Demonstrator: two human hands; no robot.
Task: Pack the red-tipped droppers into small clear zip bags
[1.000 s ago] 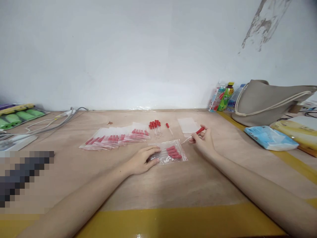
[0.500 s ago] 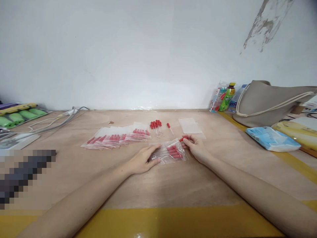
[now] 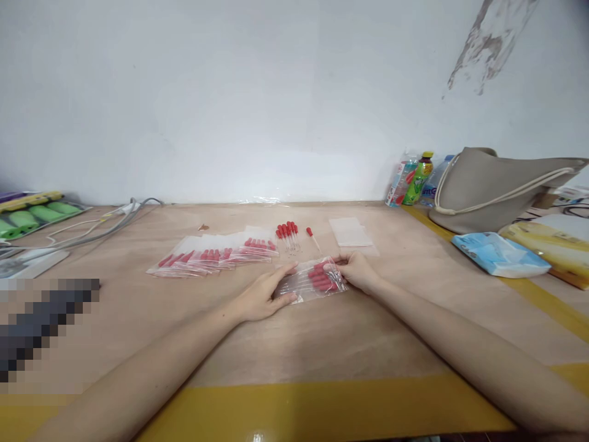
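A clear zip bag (image 3: 299, 283) with several red-bulbed droppers (image 3: 324, 283) inside lies flat on the table in front of me. My left hand (image 3: 267, 294) holds the bag's left end, thumb along the near side and fingers along the far side. At the right end, the bag's mouth, my right hand (image 3: 356, 271) has its fingers closed on the far corner, beside the topmost red bulb. Beyond the bag lie a bunch of loose droppers (image 3: 288, 231) and one single dropper (image 3: 310, 232).
Filled bags (image 3: 209, 255) overlap in a row to the left. A stack of flat white bags (image 3: 350, 232) lies beyond my right hand. Farther right are a blue tissue pack (image 3: 499, 255), drink bottles (image 3: 418, 178) and a grey bag (image 3: 488, 187). Cables (image 3: 105, 221) run at the left.
The dropper in my right hand has slid leftward into the bag, its red bulb now among the others. My right fingers have moved onto the bag's edge. My left hand stays in place.
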